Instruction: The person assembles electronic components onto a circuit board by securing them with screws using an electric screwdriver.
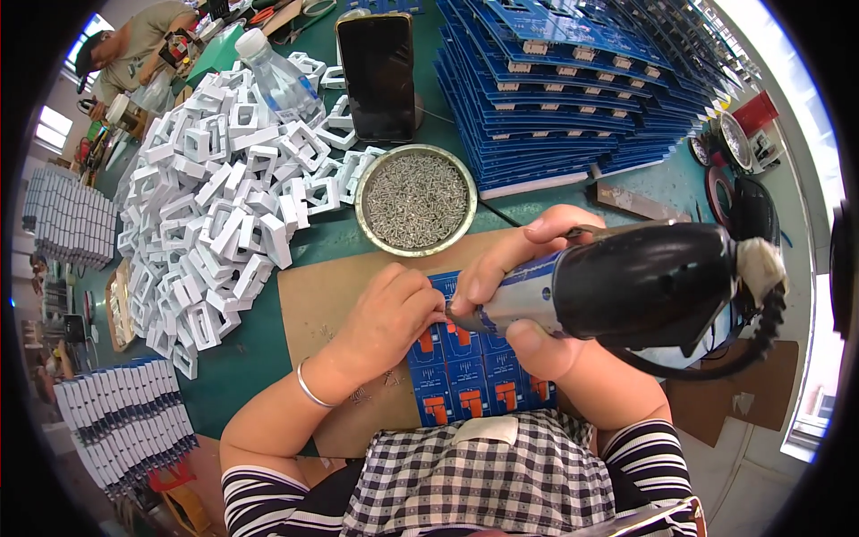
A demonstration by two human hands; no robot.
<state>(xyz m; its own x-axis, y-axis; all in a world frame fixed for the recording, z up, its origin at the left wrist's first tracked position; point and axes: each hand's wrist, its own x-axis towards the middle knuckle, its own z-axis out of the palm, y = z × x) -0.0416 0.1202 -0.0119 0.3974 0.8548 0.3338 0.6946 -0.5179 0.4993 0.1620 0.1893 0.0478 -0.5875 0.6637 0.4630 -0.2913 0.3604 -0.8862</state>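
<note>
My right hand (544, 352) is wrapped round an electric screwdriver (640, 285) with a black rear body and a silver-and-blue front. Its tip end points left and down at a blue circuit board panel (465, 371) with rows of orange parts. Close by that tip, the fingertips of my left hand (394, 309) are pinched together over the panel's upper left part; whatever they hold is too small and hidden to name. The panel lies on a brown cardboard sheet (309, 286), with a few loose screws (358, 394) left of it.
Beyond the cardboard stands a round metal dish (361, 210) full of small screws. White plastic frames (215, 206) are heaped at left, with a clear bottle (273, 76) among them. A phone (376, 80) stands upright behind; blue circuit boards (537, 107) are stacked back right. Another person (143, 45) sits far left.
</note>
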